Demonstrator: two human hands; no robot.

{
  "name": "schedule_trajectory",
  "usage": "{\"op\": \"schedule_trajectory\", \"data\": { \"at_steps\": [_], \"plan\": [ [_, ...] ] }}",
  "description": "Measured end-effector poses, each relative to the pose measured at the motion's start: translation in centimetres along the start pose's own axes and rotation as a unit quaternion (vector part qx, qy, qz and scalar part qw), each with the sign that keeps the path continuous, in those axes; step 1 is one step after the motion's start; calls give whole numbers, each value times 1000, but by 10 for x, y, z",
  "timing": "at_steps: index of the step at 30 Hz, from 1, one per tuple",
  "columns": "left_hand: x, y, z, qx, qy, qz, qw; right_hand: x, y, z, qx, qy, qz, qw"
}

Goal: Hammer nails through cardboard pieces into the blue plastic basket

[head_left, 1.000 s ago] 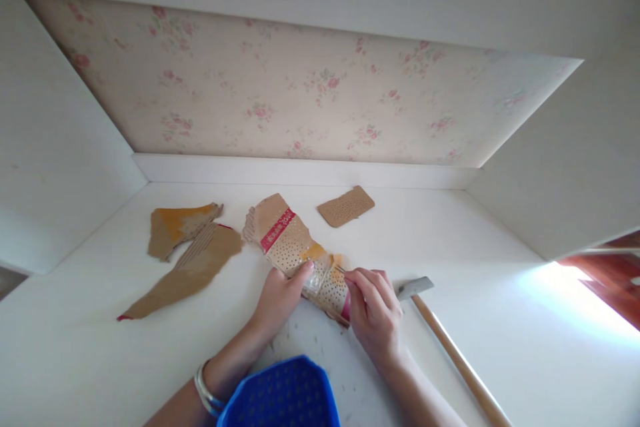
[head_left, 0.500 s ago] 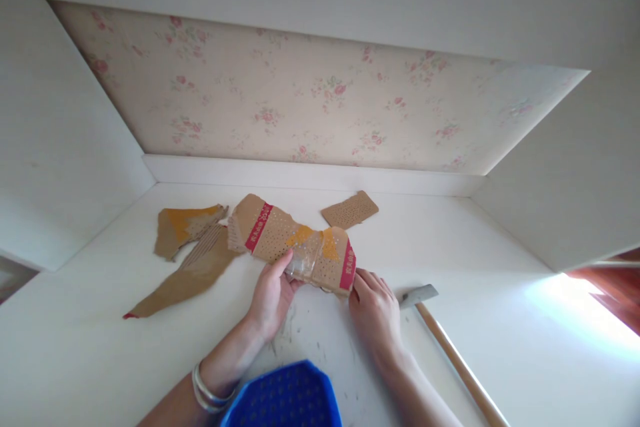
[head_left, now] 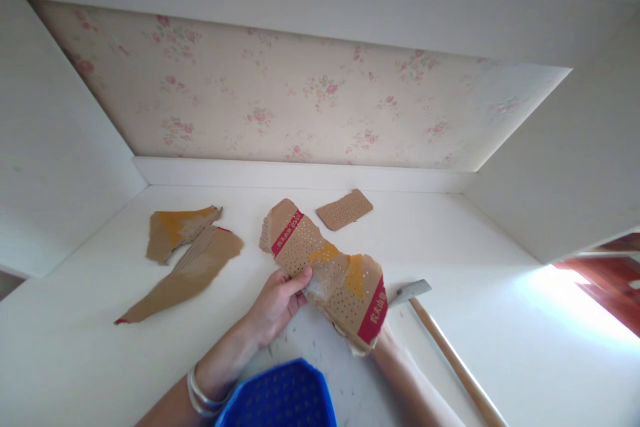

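Note:
A torn piece of cardboard (head_left: 337, 277), with red printed bands, orange patches and many punched holes, is held tilted above the white surface. My left hand (head_left: 280, 297) grips its near edge, thumb on top and fingers underneath. Only the wrist and back edge of my right hand (head_left: 383, 347) show at the cardboard's right end; its fingers are hidden beneath. Just right of the cardboard lies a hammer (head_left: 450, 347) with a wooden handle, its metal head partly covered. A blue plastic basket (head_left: 280, 393) with a holed bottom sits at the near edge, between my forearms.
Two torn cardboard scraps, an orange-marked one (head_left: 183, 230) and a longer one (head_left: 185, 280), lie at the left. A small punched cardboard piece (head_left: 345, 209) rests near the back ledge (head_left: 300, 173). White side panels and a floral-papered wall (head_left: 300, 93) enclose the surface.
The cardboard has turned, its right end swinging down toward me, and it has moved away from the scraps at left. My right hand has slipped from its right edge to underneath.

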State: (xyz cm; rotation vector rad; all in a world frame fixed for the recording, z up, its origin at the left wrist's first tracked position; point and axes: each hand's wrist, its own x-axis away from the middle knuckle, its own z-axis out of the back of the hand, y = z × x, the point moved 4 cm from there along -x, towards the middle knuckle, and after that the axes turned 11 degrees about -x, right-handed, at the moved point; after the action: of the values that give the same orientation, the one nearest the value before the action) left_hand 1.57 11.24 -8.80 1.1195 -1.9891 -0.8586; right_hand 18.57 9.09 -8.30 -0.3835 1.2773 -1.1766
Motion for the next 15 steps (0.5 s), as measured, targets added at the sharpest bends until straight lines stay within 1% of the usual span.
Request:
{"op": "schedule_trajectory", "data": {
  "at_steps": [4, 9, 12, 15],
  "plan": [
    [4, -3, -5, -21, -20, 31, 999, 4, 3, -9, 1, -23, -16, 1000],
    [5, 1, -10, -20, -55, 39, 998, 8, 7, -17, -9, -53, -26, 998],
    [4, 2, -10, -3, -43, 45, 998, 12, 10, -19, -15, -64, -23, 998],
    [1, 2, -8, -7, -30, 39, 999, 18, 12, -19, -15, -58, -21, 998]
  ]
}}
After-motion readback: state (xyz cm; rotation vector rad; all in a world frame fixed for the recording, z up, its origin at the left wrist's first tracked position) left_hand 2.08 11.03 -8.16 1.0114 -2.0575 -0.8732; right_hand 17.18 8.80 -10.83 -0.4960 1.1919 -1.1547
